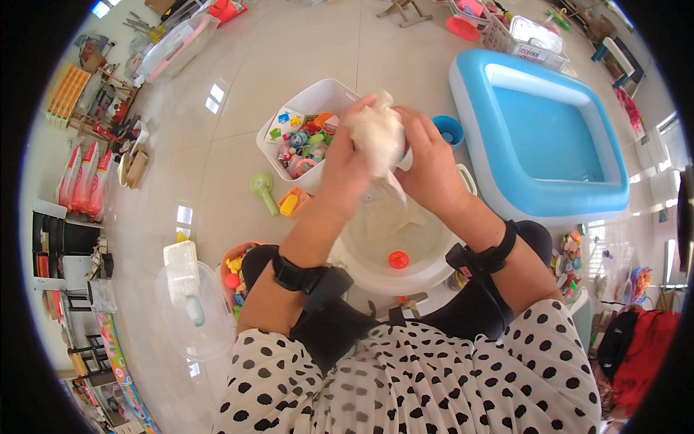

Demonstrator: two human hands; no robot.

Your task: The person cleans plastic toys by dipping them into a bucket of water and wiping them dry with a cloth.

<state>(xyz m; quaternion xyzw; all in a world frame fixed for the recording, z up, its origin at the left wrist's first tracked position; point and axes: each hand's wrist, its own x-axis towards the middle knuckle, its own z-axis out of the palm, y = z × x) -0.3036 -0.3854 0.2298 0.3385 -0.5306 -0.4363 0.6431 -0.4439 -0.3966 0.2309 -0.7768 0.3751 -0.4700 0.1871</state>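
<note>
My left hand [347, 157] and my right hand [428, 157] hold a crumpled white cloth [377, 133] between them, above a round white basin [434, 271]. Part of a pale rounded thing shows at the cloth's right side; what it is I cannot tell. In the basin lie a pale cloth [387, 217] in water and a small red round piece [398, 260]. Behind my left hand stands a white tub [320, 92] of small toys [309, 144]. A blue cup or small bucket [449, 130] stands just beyond my right hand. The cloth is blurred.
A blue and white inflatable pool [471, 108] lies at the right. Left of the basin are a green handheld fan [262, 187], a small orange container [295, 202] with a yellow piece, an orange tub [227, 260] of toys and a clear plastic lid [190, 331]. A white basket [537, 54] stands behind the pool.
</note>
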